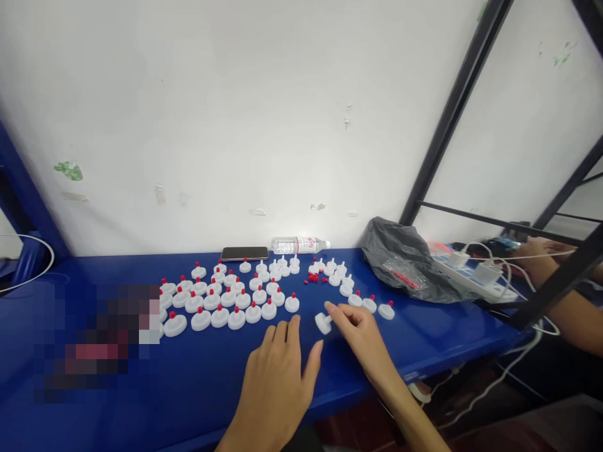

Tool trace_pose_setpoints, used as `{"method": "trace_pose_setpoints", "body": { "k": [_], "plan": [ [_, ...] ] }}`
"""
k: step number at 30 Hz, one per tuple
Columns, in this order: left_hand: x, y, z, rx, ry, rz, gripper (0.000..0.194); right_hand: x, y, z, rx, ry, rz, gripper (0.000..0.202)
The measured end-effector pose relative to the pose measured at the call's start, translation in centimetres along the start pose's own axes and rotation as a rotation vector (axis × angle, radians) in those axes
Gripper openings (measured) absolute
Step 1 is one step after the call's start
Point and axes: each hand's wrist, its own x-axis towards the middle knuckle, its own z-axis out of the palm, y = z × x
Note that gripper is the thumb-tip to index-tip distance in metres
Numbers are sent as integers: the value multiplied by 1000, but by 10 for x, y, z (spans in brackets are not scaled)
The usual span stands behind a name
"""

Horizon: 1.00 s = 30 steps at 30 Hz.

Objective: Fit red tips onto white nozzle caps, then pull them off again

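My right hand (354, 323) pinches a white nozzle cap (323, 323) by its narrow spout, with the round base tilted to the left. Whether a red tip sits on that spout is hidden by my fingers. My left hand (280, 370) is open beside it, thumb apart from the fingers, holding nothing over the blue table. Many white caps with red tips (236, 319) stand upright to the left. White caps with bare spouts (340, 270) stand behind my hands. Among them lies a small heap of loose red tips (313, 277). Three red-tipped caps (369, 304) stand beyond my right hand.
A dark phone (245, 253) and a clear bottle (300, 245) lie along the wall. A grey plastic bag (409, 257) holds a small clear packet at right. Past the black frame are a power strip (487, 285) with cables and another person's arm (565, 307). A pixelated patch covers the left.
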Motion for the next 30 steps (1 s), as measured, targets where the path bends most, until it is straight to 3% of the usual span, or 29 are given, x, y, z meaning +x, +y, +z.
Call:
{"method": "trace_pose_setpoints", "body": {
  "k": [2, 9, 16, 19, 24, 30],
  "plan": [
    [-1, 0, 1, 41, -32, 21, 36, 3, 6, 1, -57, 53, 6, 63],
    [1, 0, 0, 83, -114, 84, 33, 4, 4, 3, -127, -60, 27, 54],
    [-1, 0, -1, 100, -149, 91, 34, 7, 4, 5, -294, -70, 30, 30],
    [-1, 0, -1, 102, -157, 96, 35, 28, 7, 3, -295, -120, 46, 24],
    [1, 2, -3, 100, -195, 95, 39, 78, 7, 6, -294, -336, 26, 23],
    [2, 4, -8, 125, -236, 110, 41, 116, -2, 36, -330, -416, -69, 16]
  ]
}}
